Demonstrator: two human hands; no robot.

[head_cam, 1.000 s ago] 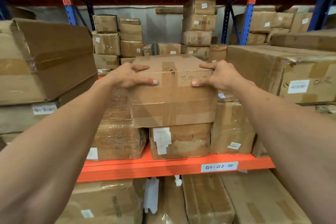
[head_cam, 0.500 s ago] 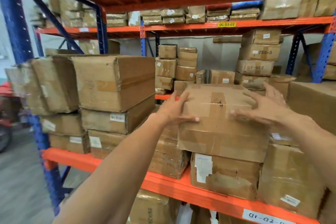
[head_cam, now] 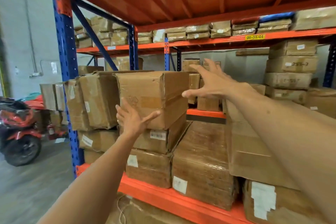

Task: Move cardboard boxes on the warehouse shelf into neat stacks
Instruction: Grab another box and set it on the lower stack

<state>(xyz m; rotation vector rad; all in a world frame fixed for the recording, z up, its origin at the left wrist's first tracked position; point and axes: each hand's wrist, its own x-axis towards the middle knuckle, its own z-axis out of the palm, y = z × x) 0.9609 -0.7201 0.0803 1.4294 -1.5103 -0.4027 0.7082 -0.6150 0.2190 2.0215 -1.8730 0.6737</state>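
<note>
A large worn cardboard box (head_cam: 152, 94) sits on top of a stack at the left end of the orange shelf (head_cam: 174, 200). My left hand (head_cam: 133, 119) lies flat against its front lower face, fingers spread. My right hand (head_cam: 209, 82) hovers open in the air by the box's right top corner, not touching it. The taped box (head_cam: 254, 151) I held before rests on a lower box at the right, partly hidden by my right forearm.
More boxes (head_cam: 94, 103) lean at the shelf's left end against the blue upright (head_cam: 67, 82). A wrapped box (head_cam: 201, 162) stands in the middle. Small stacked boxes (head_cam: 291, 67) fill the rear rack. A red motorbike (head_cam: 20, 129) is parked on the floor at left.
Both hands have let go of the taped box at the right. The view has swung left and both hands have moved to the large top box of the left stack.
</note>
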